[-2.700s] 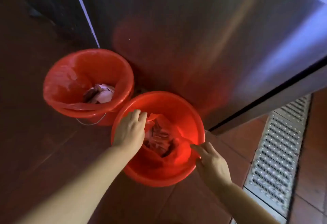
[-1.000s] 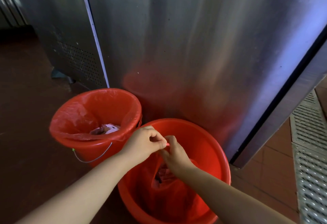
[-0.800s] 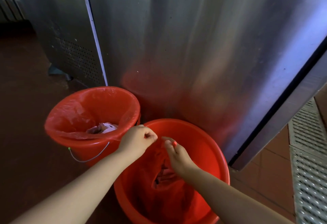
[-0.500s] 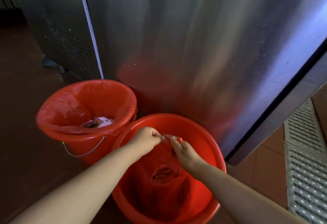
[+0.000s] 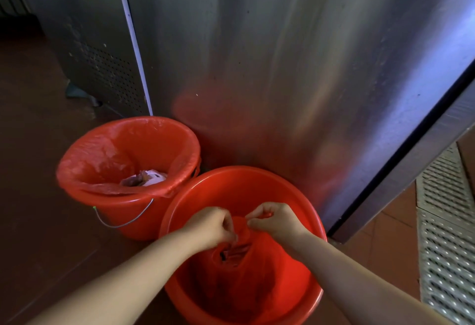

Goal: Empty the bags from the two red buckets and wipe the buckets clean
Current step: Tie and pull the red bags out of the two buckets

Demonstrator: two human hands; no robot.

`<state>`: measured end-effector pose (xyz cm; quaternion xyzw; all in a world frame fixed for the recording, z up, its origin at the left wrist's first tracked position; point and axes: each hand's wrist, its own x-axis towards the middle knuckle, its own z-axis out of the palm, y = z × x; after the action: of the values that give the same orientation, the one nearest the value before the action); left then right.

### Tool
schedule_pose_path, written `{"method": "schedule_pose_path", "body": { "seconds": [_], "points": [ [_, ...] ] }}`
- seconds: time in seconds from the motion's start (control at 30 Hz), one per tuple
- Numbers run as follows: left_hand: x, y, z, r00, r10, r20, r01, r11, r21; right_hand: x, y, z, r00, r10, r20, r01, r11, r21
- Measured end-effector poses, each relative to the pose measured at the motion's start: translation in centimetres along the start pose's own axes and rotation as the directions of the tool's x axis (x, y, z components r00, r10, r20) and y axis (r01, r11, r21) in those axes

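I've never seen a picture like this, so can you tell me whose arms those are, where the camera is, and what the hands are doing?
The camera sits on a person's head and looks down, so the arms are that person's own. Two red buckets stand on the floor by a shiny metal cabinet. The left hand and right hand each pinch the top of a red bag inside the near bucket, gathering it closed over the rubbish. The far bucket has its own bag stretched over the rim, with scraps inside.
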<state>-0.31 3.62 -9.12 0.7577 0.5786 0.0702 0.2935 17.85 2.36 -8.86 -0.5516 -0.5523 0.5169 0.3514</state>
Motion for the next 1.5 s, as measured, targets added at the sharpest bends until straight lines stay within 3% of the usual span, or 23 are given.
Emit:
{"method": "schedule_pose_path", "body": {
  "seconds": [0.07,0.17,0.27,0.33,0.43,0.57,0.63,0.7,0.77,0.87,0.93,1.0,1.07,1.1,1.13,1.17,1.23,1.3,1.33,1.4,1.43,1.5],
  "points": [
    [0.6,0.1,0.5,0.995,0.062,-0.073,-0.056,0.994,0.091,-0.1,-0.3,-0.3,0.997,-0.081,0.012,0.082,0.971,-0.225],
    [1.6,0.7,1.4,0.992,0.09,0.084,-0.088,0.996,-0.027,-0.3,-0.3,-0.8,0.966,-0.238,0.105,0.258,0.826,-0.501],
    [1.7,1.0,2.1,0.985,-0.073,0.158,0.115,0.955,-0.274,-0.5,-0.1,-1.3,0.871,-0.407,0.274,0.459,0.479,-0.748],
    [1.8,0.9,2.2,0.981,-0.12,0.155,0.167,0.924,-0.344,-0.6,0.2,-1.2,0.778,-0.509,0.368,0.538,0.236,-0.809],
    [1.5,1.0,2.4,0.985,-0.093,0.147,0.143,0.914,-0.38,-0.6,0.4,-0.5,0.708,-0.611,0.353,0.519,0.113,-0.847],
    [1.0,1.2,2.5,0.985,-0.025,0.171,0.11,0.851,-0.514,-0.6,-0.1,0.0,0.724,-0.609,0.324,0.426,0.026,-0.904],
    [0.6,1.2,2.0,0.994,-0.026,0.103,0.068,0.898,-0.435,-0.6,-0.3,-0.1,0.732,-0.602,0.319,0.386,-0.019,-0.922],
    [0.5,0.9,1.3,0.999,-0.048,-0.027,0.042,0.981,-0.191,-0.5,0.0,-0.4,0.705,-0.61,0.361,0.394,-0.085,-0.915],
    [0.3,0.3,0.4,0.985,-0.019,-0.17,0.043,0.99,0.135,-0.7,0.6,-0.8,0.709,-0.589,0.388,0.403,-0.113,-0.908],
    [0.2,-1.4,-1.4,0.958,0.195,-0.211,-0.023,0.783,0.622,-1.2,1.3,-1.5,0.804,-0.474,0.359,0.372,-0.071,-0.926],
    [-0.1,-2.8,-2.2,0.966,0.209,-0.15,-0.03,0.671,0.741,-1.8,1.4,-1.9,0.848,-0.356,0.392,0.385,-0.093,-0.918],
    [-0.4,-3.5,-2.1,0.978,0.171,-0.116,-0.026,0.659,0.752,-1.8,1.4,-2.3,0.917,-0.126,0.378,0.384,0.029,-0.923],
    [-0.7,-2.9,-2.0,0.984,0.144,-0.104,-0.038,0.741,0.671,-1.6,0.5,-2.3,0.961,0.014,0.278,0.27,0.197,-0.943],
    [-0.8,-2.5,-2.0,0.979,0.156,-0.131,-0.065,0.849,0.525,-1.4,0.1,-2.3,0.975,0.015,0.223,0.205,0.336,-0.919],
    [-1.0,-1.9,-2.4,0.979,0.108,-0.172,-0.064,0.968,0.245,-1.4,-0.3,-2.3,0.987,0.01,0.161,0.133,0.513,-0.848],
    [-1.3,-1.1,-2.8,0.988,0.029,-0.149,-0.045,0.993,-0.105,-1.4,-0.8,-2.3,0.996,0.0,0.087,0.063,0.691,-0.72],
    [-1.9,0.6,-3.5,0.997,-0.049,-0.062,-0.002,0.77,-0.638,-1.5,-1.6,-1.6,0.998,-0.004,-0.063,-0.021,0.919,-0.393],
    [-2.2,2.4,-4.1,0.995,-0.078,-0.063,-0.019,0.468,-0.884,-1.7,-2.9,-0.8,0.988,0.02,-0.15,-0.032,0.997,-0.077],
    [-2.2,3.2,-4.6,0.994,-0.088,-0.067,-0.041,0.269,-0.962,-1.7,-3.8,-0.6,0.985,0.036,-0.167,-0.013,0.991,0.135],
    [-1.9,4.5,-6.3,0.99,-0.113,-0.078,-0.09,-0.105,-0.99,-1.6,-6.2,-1.2,0.987,0.101,-0.122,-0.008,0.801,0.599],
    [-1.8,4.9,-7.3,0.988,-0.13,-0.088,-0.114,-0.208,-0.971,-1.6,-7.4,-1.7,0.989,0.126,-0.075,-0.025,0.648,0.761],
    [-1.5,5.5,-9.2,0.978,-0.179,-0.105,-0.157,-0.31,-0.938,-1.8,-9.3,-2.6,0.992,0.122,-0.038,-0.014,0.396,0.918]
  ]
}}
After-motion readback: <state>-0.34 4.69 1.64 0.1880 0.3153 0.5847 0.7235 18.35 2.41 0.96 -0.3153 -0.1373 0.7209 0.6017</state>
